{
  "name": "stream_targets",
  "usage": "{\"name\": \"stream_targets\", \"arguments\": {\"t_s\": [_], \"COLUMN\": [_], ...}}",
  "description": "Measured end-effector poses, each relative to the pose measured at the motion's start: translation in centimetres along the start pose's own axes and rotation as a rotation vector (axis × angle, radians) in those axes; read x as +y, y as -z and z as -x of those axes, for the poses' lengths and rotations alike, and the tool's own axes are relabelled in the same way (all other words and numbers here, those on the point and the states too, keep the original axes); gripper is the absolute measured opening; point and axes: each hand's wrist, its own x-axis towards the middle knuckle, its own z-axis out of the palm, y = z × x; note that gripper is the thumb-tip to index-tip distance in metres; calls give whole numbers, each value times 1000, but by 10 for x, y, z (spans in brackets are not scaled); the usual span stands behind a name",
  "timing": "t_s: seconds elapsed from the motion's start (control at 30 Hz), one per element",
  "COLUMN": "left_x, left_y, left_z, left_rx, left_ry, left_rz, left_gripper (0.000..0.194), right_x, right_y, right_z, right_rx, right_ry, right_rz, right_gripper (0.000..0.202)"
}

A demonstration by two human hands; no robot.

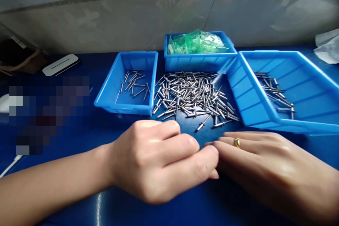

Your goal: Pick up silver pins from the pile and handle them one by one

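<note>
Just in front of a loose pile of metal pop rivets [193, 93], my two hands meet over the blue table. My left hand [161, 162] is closed, its fingers curled in and the thumb pressed near the index fingertip; whatever it may hold is hidden. My right hand [265, 162], wearing a gold ring [237, 143], has its fingers stretched out together, their tips touching or close behind the left fingertips. Its thumb and palm are out of sight. One rivet [203, 123] lies at the pile's near edge, just beyond the hands.
A blue bin [124, 106] left of the pile holds several rivets. The larger right bin [254, 95] holds more. Behind stands a bin [198, 61] with green plastic packets [194, 42]. A white device [61, 64] lies back left, near a grey wall [119, 21].
</note>
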Motion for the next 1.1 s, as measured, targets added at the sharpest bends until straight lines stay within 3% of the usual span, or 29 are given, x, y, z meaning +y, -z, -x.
{"name": "stream_targets", "arguments": {"t_s": [0.1,0.17,0.23,0.33,0.57,0.83,0.97,1.1], "left_x": [0,-2,-5,-9,-11,-10,-11,-14], "left_y": [8,16,20,16,7,15,14,11], "left_z": [-4,-7,-8,-5,-3,-3,-2,-2], "left_rx": [-34,-181,-188,-189,-266,-185,-206,-204], "left_ry": [-20,3,10,32,-13,46,52,75], "left_rz": [38,44,16,-52,-32,-128,-127,-52], "left_gripper": [18,23,31,40,41,22,37,49], "right_x": [2,4,6,6,0,7,4,1], "right_y": [-1,-1,1,7,11,6,8,11], "right_z": [3,7,10,12,10,10,5,3], "right_rx": [71,109,103,83,95,101,72,43], "right_ry": [7,-26,-40,-53,-3,-25,-48,-31], "right_rz": [-69,-35,9,86,109,21,6,-30], "right_gripper": [44,45,44,41,30,52,30,24]}}
